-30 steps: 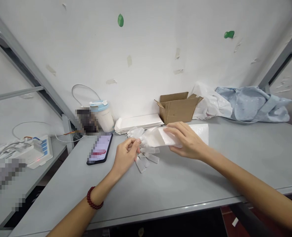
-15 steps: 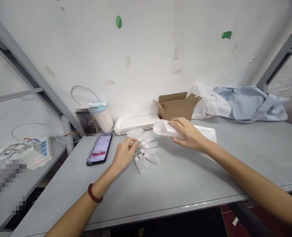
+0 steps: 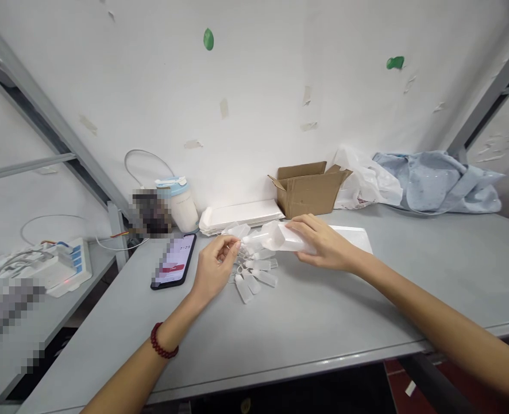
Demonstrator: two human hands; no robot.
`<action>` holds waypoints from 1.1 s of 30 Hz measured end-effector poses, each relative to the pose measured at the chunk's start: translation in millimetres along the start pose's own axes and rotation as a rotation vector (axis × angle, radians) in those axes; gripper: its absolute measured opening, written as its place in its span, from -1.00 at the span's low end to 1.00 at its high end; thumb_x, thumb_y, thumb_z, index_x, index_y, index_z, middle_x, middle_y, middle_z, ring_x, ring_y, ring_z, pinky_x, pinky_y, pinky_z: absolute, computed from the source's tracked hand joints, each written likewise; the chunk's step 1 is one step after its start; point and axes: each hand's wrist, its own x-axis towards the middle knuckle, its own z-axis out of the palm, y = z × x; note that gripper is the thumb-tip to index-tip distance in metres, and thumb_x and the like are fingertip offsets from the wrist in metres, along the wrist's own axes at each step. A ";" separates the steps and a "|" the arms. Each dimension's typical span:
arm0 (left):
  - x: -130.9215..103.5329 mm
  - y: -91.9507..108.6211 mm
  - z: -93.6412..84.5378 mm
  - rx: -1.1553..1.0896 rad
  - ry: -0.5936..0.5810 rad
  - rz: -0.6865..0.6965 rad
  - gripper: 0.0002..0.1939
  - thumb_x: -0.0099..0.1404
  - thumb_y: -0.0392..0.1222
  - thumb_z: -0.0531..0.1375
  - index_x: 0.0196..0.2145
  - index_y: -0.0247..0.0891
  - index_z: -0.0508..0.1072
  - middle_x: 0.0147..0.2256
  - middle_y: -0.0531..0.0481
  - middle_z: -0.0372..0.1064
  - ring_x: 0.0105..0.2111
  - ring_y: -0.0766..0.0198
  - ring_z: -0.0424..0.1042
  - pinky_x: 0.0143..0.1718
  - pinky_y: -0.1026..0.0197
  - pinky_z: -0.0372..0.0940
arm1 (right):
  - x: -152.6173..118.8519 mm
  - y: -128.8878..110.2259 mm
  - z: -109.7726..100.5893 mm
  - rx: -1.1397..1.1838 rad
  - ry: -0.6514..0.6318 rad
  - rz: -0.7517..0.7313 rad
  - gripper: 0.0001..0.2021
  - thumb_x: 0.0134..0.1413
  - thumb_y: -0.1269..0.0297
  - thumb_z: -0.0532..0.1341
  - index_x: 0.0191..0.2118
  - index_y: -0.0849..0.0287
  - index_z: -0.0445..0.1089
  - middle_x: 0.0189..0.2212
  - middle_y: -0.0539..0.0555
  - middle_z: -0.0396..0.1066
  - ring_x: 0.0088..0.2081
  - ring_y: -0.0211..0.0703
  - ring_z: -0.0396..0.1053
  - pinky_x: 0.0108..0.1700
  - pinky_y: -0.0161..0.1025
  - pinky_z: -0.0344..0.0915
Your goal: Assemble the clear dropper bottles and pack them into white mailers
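Note:
Near the middle of the grey table, my left hand (image 3: 216, 260) pinches the capped end of a small translucent bottle (image 3: 257, 237). The other end of that bottle is at the mouth of a white paper sleeve (image 3: 280, 237). My right hand (image 3: 323, 241) is wrapped round the sleeve, which lies sideways with its open end facing left. Several more translucent bottles (image 3: 251, 282) lie fanned out on the table just below and to the right of my left fingertips. Part of the sleeve is hidden under my right palm.
A stack of flat white sleeves (image 3: 241, 215) lies by the wall. Behind my right hand stands an open cardboard box (image 3: 308, 192). A phone (image 3: 177, 261) and a cup (image 3: 181, 204) are at left, a plastic bag (image 3: 366, 175) and blue cloth bag (image 3: 431, 178) at back right.
My right hand has brought the sleeve slightly down and left, toward my left hand. My left hand has lifted one bottle off the pile, and its end now meets the sleeve's mouth.

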 end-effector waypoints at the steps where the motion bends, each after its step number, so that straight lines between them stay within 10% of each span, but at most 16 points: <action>1: -0.8 1.4 0.0 0.049 -0.004 0.051 -0.84 0.25 -0.14 0.11 -0.33 -0.25 0.44 -0.41 0.01 0.30 -0.44 0.34 0.28 -0.44 0.31 0.19 | 0.3 -2.7 0.0 0.013 -0.006 -0.007 -0.50 -0.05 0.34 0.16 0.07 0.20 0.12 -0.08 0.24 0.23 -0.12 0.06 0.20 -0.12 -0.01 0.23; 11: -9.3 9.8 8.4 0.013 -0.084 0.275 -0.82 0.23 -0.30 0.14 -0.30 -0.19 0.55 -0.36 -0.05 0.45 -0.28 0.21 0.35 -0.21 0.17 0.26 | 0.9 -21.9 5.0 0.063 -0.054 -0.048 -0.50 -0.06 0.36 0.17 0.07 0.23 0.13 -0.11 0.24 0.24 -0.12 0.04 0.20 -0.13 -0.02 0.23; 33: -2.8 -0.8 1.6 0.302 -0.258 0.167 -0.88 0.20 -0.28 0.08 -0.39 -0.23 0.43 -0.41 -0.03 0.35 -0.32 0.20 0.30 -0.30 0.18 0.21 | -1.3 6.4 4.2 -0.028 0.075 0.030 -0.53 -0.02 0.34 0.14 0.06 0.16 0.12 -0.10 0.23 0.23 -0.15 0.06 0.21 -0.16 0.02 0.25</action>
